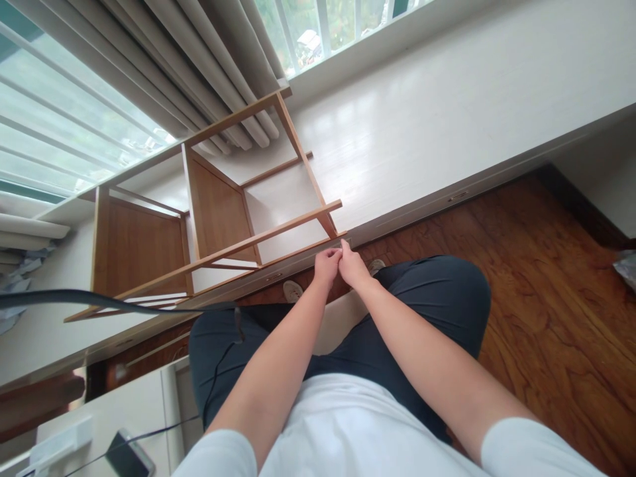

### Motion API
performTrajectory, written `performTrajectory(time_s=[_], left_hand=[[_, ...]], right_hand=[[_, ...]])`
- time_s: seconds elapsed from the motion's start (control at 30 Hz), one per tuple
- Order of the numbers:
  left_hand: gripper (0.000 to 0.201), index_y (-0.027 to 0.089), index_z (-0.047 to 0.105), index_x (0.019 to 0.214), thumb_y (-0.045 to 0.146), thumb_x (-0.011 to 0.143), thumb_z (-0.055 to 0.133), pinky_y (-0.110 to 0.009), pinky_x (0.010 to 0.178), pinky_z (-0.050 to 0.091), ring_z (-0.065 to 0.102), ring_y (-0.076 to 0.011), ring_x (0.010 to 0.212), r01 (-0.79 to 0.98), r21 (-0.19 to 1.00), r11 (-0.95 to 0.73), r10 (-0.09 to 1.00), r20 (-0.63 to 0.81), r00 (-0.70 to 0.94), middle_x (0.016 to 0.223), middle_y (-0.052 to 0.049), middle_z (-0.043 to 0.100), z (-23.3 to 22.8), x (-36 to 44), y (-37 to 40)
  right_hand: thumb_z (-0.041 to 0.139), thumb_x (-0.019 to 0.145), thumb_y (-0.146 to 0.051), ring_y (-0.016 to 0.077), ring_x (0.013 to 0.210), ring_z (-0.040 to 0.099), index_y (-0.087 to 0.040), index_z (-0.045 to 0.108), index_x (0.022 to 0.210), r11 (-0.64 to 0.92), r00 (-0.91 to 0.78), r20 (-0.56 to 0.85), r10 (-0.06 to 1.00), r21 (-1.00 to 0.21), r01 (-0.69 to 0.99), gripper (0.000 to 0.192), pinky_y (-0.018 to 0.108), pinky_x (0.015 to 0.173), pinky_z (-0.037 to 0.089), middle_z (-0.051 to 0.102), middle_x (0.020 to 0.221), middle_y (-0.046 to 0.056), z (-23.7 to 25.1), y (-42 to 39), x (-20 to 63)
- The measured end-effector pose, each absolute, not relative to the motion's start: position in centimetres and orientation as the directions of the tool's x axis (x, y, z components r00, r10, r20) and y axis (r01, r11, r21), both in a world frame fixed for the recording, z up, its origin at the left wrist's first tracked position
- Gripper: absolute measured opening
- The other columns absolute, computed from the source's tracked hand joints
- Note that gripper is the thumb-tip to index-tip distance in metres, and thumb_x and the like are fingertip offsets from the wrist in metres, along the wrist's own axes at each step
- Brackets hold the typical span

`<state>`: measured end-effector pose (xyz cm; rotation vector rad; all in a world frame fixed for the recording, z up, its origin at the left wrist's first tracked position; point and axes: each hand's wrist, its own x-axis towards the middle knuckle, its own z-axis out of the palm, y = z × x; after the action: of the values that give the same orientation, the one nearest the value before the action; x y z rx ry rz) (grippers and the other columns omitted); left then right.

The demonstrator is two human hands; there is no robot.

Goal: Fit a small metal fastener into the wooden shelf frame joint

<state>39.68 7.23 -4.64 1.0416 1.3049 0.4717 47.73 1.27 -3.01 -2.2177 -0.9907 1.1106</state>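
Wooden shelf rack (218, 205) lies on its side upon the white window bench (447, 112), beside the grey curtain (199, 59). Just off its near right corner, the left hand (326, 265) and right hand (352, 265) meet, fingers bunched nearly closed; whether they pinch anything small, I cannot tell.

I wear a plain white T-shirt (348, 424) and dark navy trousers (432, 305) against a floor (571, 311) of reddish-brown wood streaked with darker, wavy grain; the wooden rack (218, 205) is warm, mid-toned brown, set off by a white ledge (437, 106) and plain grey-beige curtains (199, 66), while the strap (124, 303) shows black and my shoes (293, 291) pale beige.
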Motion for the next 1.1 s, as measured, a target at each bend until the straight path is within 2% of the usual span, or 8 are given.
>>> performTrajectory(time_s=[0.07, 0.17, 0.37, 0.6, 0.93, 1.1], left_hand=[[0.01, 0.015, 0.078, 0.071, 0.023, 0.069, 0.084, -0.027, 0.071, 0.05, 0.061, -0.0153, 0.071, 0.23, 0.811, 0.538, 0.777, -0.583, 0.239, 0.073, -0.005, 0.074, -4.9, 40.0, 7.5], [0.016, 0.014, 0.077, 0.072, 0.026, 0.069, 0.086, -0.026, 0.065, 0.047, 0.057, -0.0124, 0.065, 0.2, 0.785, 0.587, 0.751, -0.62, 0.228, 0.069, -0.004, 0.071, -5.3, 40.3, 8.1], [0.024, 0.014, 0.075, 0.073, 0.031, 0.066, 0.09, -0.027, 0.061, 0.047, 0.058, -0.0125, 0.062, 0.173, 0.722, 0.67, 0.68, -0.69, 0.249, 0.073, -0.007, 0.072, -5.4, 40.7, 8.6], [0.025, 0.015, 0.076, 0.076, 0.033, 0.066, 0.091, -0.023, 0.057, 0.042, 0.055, -0.0097, 0.058, 0.166, 0.7, 0.695, 0.663, -0.713, 0.231, 0.074, -0.006, 0.073, -5.7, 40.6, 8.5], [0.024, 0.013, 0.075, 0.077, 0.03, 0.068, 0.09, -0.028, 0.068, 0.053, 0.065, -0.0144, 0.068, 0.102, 0.725, 0.681, 0.684, -0.68, 0.262, 0.079, -0.008, 0.076, -5.6, 41.0, 8.3], [0.023, 0.013, 0.076, 0.078, 0.03, 0.07, 0.089, -0.027, 0.064, 0.052, 0.064, -0.0136, 0.066, 0.121, 0.73, 0.673, 0.689, -0.678, 0.255, 0.077, -0.007, 0.075, -5.8, 41.1, 8.4]], right_hand=[[0.049, 0.101, -0.022, 0.0348, 0.107, 0.073, -0.013, 0.037, 0.157, -0.641, 0.428, -0.486, 0.762, -0.657, 0.397, 0.057, 0.041, 0.091, 0.052, 0.075, 0.115, 0.023, -2.7, 0.7, 47.6], [0.057, 0.101, -0.032, 0.034, 0.102, 0.074, -0.015, 0.045, 0.144, -0.653, 0.441, -0.49, 0.752, -0.644, 0.399, 0.048, 0.039, 0.087, 0.052, 0.076, 0.112, 0.02, -2.5, 0.1, 47.5], [0.056, 0.103, -0.034, 0.0305, 0.098, 0.073, -0.02, 0.058, 0.12, -0.632, 0.463, -0.441, 0.769, -0.628, 0.453, 0.022, 0.035, 0.082, 0.05, 0.077, 0.104, 0.015, -3.2, 0.1, 47.9], [0.06, 0.101, -0.036, 0.0274, 0.093, 0.073, -0.024, 0.062, 0.112, -0.618, 0.49, -0.401, 0.774, -0.648, 0.446, 0.017, 0.032, 0.079, 0.048, 0.077, 0.096, 0.01, -4.4, 0.1, 48.4], [0.057, 0.1, -0.037, 0.0271, 0.089, 0.072, -0.024, 0.063, 0.112, -0.6, 0.499, -0.387, 0.775, -0.697, 0.392, 0.019, 0.031, 0.075, 0.046, 0.076, 0.094, 0.009, -4.1, 0.1, 48.4], [0.056, 0.102, -0.036, 0.0264, 0.091, 0.071, -0.023, 0.063, 0.115, -0.612, 0.5, -0.405, 0.766, -0.695, 0.376, 0.02, 0.031, 0.078, 0.047, 0.076, 0.096, 0.009, -4.0, 0.2, 48.5]])
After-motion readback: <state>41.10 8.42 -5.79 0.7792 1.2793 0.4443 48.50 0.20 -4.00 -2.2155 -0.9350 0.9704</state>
